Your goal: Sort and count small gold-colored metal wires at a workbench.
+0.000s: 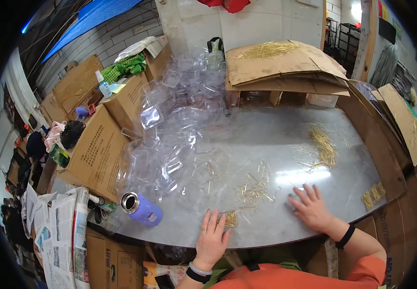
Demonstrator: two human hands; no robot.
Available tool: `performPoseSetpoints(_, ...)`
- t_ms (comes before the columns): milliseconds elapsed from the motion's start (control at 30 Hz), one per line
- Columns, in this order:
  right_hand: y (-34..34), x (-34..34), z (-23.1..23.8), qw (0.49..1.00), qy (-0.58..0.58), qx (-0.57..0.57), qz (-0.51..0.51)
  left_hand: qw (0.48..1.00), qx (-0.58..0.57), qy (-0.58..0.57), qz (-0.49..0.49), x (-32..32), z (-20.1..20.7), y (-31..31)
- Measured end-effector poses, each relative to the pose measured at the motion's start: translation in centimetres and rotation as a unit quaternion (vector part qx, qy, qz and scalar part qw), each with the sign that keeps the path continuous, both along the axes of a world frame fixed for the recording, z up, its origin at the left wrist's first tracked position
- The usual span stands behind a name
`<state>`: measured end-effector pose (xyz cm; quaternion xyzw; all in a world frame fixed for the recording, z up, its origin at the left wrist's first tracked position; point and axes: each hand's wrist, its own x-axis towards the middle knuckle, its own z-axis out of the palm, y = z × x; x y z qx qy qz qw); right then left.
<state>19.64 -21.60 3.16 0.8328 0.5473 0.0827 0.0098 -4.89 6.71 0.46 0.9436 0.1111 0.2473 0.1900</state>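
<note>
My left hand point(211, 243) lies at the table's near edge, fingers stretched out. Its fingertips rest against a small cluster of thin gold wire pieces point(229, 219), perhaps in a clear box; I cannot tell for sure. Flat on the grey table point(266, 126), my right hand point(313, 210) has its fingers spread and holds nothing. Between and beyond the hands, loose gold wire pieces point(255, 190) are scattered. A larger pile of gold wire pieces point(325, 148) sits farther right. Near the right edge is a neat row of gold wire pieces point(373, 195).
Many clear plastic boxes point(151, 117) heap up across the left side. An open purple bottle point(146, 211) stands at the near left. Flattened cardboard point(276, 62) bearing more gold wire covers a shelf at the back. Cardboard boxes point(95, 153) line the left, and a cardboard wall point(373, 139) the right.
</note>
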Motion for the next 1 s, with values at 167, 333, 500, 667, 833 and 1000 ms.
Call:
performPoseSetpoints(167,0.1,-0.2,3.1,0.995,-0.051,0.083,-0.038,0.999,-0.017,-0.023,0.014,-0.1,-0.1,-0.1)
performPoseSetpoints(333,5.8,-3.8,2.1,0.981,0.144,0.054,-0.115,0.999,-0.009,-0.033,0.036,-0.3,-0.6,-0.2)
performPoseSetpoints(500,10.4,-4.7,1.6,0.989,0.087,0.076,-0.094,0.999,0.008,-0.007,0.051,-1.1,-0.5,0.8)
performPoseSetpoints(667,13.1,-6.8,2.0,0.997,0.068,0.041,0.000,0.999,0.021,-0.004,0.049,-1.4,-0.1,1.3)
performPoseSetpoints(833,12.6,-5.7,0.1,0.989,0.099,0.070,0.086,0.994,0.068,-0.054,0.060,-2.0,2.4,-0.9)
performPoseSetpoints(1000,11.5,1.3,1.8,0.992,0.088,0.040,-0.076,0.997,0.002,-0.069,-0.046,-1.4,-0.1,-3.9)
